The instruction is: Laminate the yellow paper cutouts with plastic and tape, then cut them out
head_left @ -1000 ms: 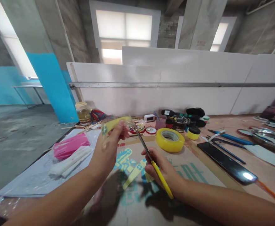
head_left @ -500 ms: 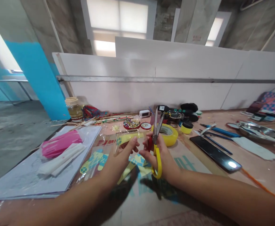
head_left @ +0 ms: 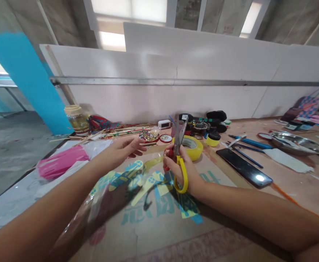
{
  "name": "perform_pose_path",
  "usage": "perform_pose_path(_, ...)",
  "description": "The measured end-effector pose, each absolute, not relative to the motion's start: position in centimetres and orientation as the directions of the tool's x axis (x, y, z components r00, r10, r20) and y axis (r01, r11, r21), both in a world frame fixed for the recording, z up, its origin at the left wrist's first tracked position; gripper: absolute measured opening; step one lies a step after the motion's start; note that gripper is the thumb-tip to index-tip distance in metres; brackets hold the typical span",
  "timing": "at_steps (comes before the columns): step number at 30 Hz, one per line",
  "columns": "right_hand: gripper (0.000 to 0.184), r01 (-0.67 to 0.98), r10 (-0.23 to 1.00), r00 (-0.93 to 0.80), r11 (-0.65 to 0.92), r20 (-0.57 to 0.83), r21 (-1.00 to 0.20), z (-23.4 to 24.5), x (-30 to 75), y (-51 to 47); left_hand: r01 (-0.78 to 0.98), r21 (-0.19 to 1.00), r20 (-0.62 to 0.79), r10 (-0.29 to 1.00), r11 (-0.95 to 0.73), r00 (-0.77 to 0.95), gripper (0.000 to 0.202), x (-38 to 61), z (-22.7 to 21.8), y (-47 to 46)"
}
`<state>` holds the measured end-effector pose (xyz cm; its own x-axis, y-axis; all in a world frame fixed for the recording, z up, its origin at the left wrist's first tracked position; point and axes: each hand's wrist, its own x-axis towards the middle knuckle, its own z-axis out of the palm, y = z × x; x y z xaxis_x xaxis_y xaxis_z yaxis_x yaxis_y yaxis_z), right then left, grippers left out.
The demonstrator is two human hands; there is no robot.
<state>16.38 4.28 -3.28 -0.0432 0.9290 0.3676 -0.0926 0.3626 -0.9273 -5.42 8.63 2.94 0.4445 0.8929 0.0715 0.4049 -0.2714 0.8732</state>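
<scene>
My right hand is wrapped round a pair of scissors with yellow and red handles. The blades point up and away, slightly apart. To its left, my left hand reaches forward with fingers stretched out and apart. A short tan stick lies close to its fingertips; I cannot tell whether they touch. A yellow strip reaches toward my right fingers, its far end hidden there. Under both hands, yellow and blue patterned cut pieces lie on a cardboard sheet with green print.
A roll of yellow tape sits beyond my right hand. Dishes of beads stand behind. A phone, pens and a metal bowl are at right. A pink packet on paper and a jar are at left.
My left hand has moved forward and left, away from the clear patterned strip near it before. My right hand stays on the scissors. The view has tilted down slightly.
</scene>
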Motion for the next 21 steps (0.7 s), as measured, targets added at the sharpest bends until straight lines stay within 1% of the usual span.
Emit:
perform_pose_path(3, 0.030, -0.038, 0.914, -0.095, 0.392, 0.394, -0.919, -3.6, 16.2, 4.0, 0.516, 0.786, 0.056, 0.870, -0.340, 0.490, 0.066, -4.8, 4.0, 6.9)
perform_pose_path(6, 0.029, 0.030, 0.892, -0.104, 0.446, 0.441, -0.895, -3.8, 16.0, 3.6, 0.573, 0.715, 0.041, 0.842, -0.400, 0.537, 0.056, -3.6, 3.6, 5.4)
perform_pose_path(8, 0.028, 0.037, 0.884, -0.121, 0.458, 0.451, -0.888, -3.9, 15.9, 3.3, 0.580, 0.700, 0.037, 0.832, -0.417, 0.553, 0.046, -3.1, 2.9, 5.1)
perform_pose_path(11, 0.028, 0.034, 0.889, -0.152, 0.441, 0.431, -0.897, -3.8, 15.7, 2.8, 0.557, 0.742, -0.011, 0.824, -0.373, 0.567, 0.030, -3.1, 2.4, 5.4)
perform_pose_path(13, 0.028, 0.021, 0.892, -0.168, 0.429, 0.420, -0.903, -3.6, 15.8, 2.7, 0.541, 0.782, -0.054, 0.830, -0.310, 0.554, 0.025, -3.5, 2.8, 5.8)
perform_pose_path(15, 0.030, -0.010, 0.888, -0.162, 0.434, 0.430, -0.901, -3.4, 16.1, 2.9, 0.547, 0.797, -0.073, 0.858, -0.256, 0.508, 0.024, -4.0, 3.6, 6.1)
perform_pose_path(16, 0.032, -0.022, 0.886, -0.152, 0.440, 0.438, -0.898, -3.4, 16.3, 3.1, 0.551, 0.798, -0.065, 0.876, -0.242, 0.479, 0.025, -4.3, 4.1, 6.2)
perform_pose_path(18, 0.035, -0.017, 0.879, -0.127, 0.462, 0.461, -0.887, -3.3, 16.7, 3.6, 0.540, 0.804, -0.003, 0.906, -0.249, 0.422, 0.030, -5.0, 5.1, 6.5)
perform_pose_path(21, 0.036, 0.081, 0.883, -0.150, 0.460, 0.446, -0.884, -3.4, 17.1, 4.2, 0.482, 0.833, 0.107, 0.934, -0.272, 0.342, 0.038, -6.2, 6.3, 6.9)
